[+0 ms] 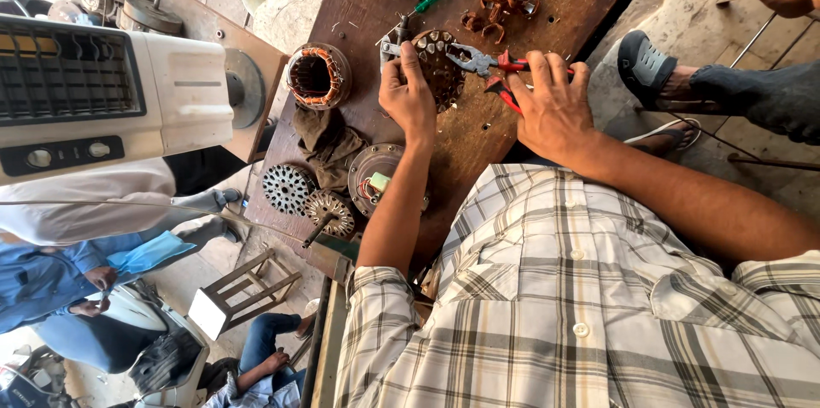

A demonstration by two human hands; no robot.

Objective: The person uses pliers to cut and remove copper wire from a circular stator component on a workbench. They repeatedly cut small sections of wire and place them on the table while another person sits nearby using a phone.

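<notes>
A worn brown wooden worktop [478,130] was strewn with motor parts. At its middle, a round toothed metal stator core [439,66] was gripped by the left hand [407,99], while red-handled pliers [498,67] were clasped in the right hand [551,105], their jaws touching the core.

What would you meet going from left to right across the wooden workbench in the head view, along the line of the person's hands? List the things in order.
Copper-wound stator → left hand → round slotted motor core → red-handled pliers → right hand.
</notes>
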